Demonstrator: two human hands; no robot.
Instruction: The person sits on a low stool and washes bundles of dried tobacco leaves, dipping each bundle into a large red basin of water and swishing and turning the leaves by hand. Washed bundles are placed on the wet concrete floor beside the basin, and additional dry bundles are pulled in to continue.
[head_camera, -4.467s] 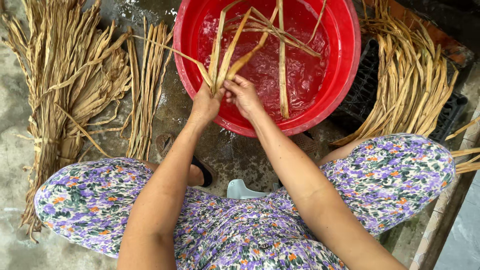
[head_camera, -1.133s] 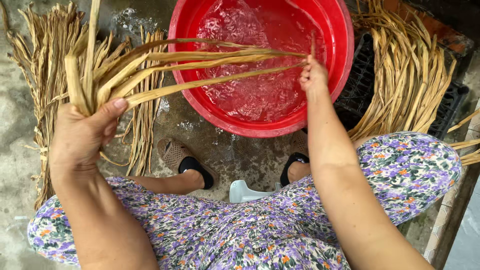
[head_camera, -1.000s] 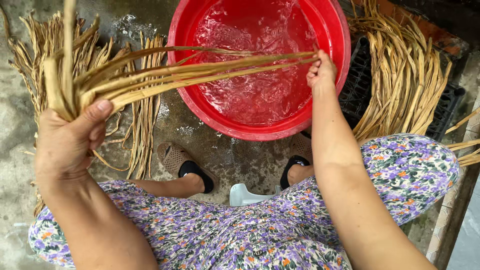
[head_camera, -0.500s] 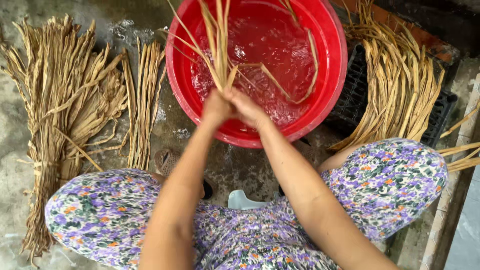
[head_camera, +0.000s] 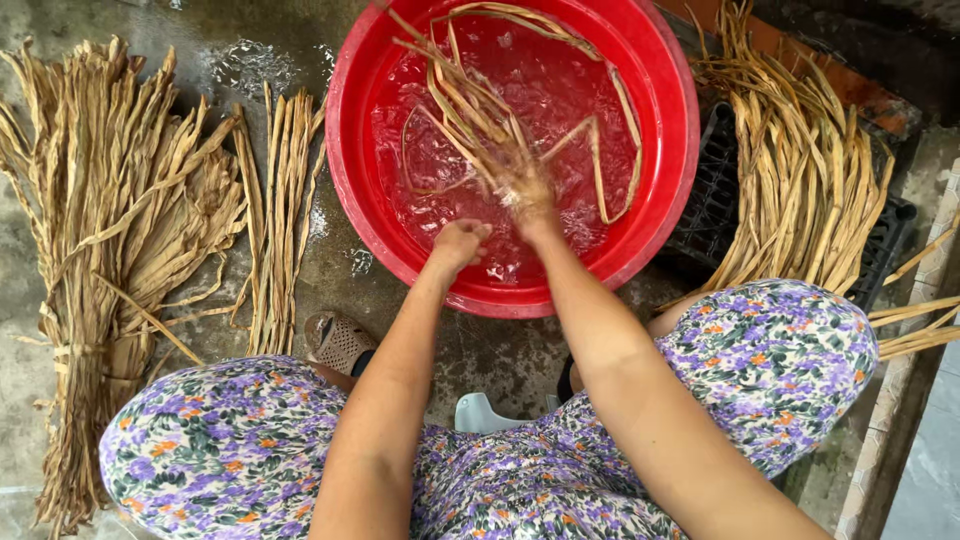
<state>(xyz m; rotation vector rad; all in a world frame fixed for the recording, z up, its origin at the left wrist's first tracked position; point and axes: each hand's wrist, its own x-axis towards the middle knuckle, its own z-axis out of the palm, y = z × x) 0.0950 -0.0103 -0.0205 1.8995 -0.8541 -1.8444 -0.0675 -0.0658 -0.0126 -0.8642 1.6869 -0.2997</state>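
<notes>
I am looking down at a big red tub full of water, sitting on the wet floor just past my knees. I am washing long dry leaf strips in it. My right hand is in the water near the middle of the tub, and its grip is closed around one end of the strips. It looks blurry, so I think it is swishing them fast. The other ends are curling toward the far side of the tub. My left hand is just beside it, at the near edge of the water. Its fingers are curled in, but I cannot tell if it is holding a strip.

I think I am in the soaking and rinsing step. The next move is asking for a firm hold on the wet strips, so none are slipping away as they are coming up out of the water.

A big dry bundle is lying on the far left, a small bunch is lying beside the tub, and another pile is lying on the right.
</notes>
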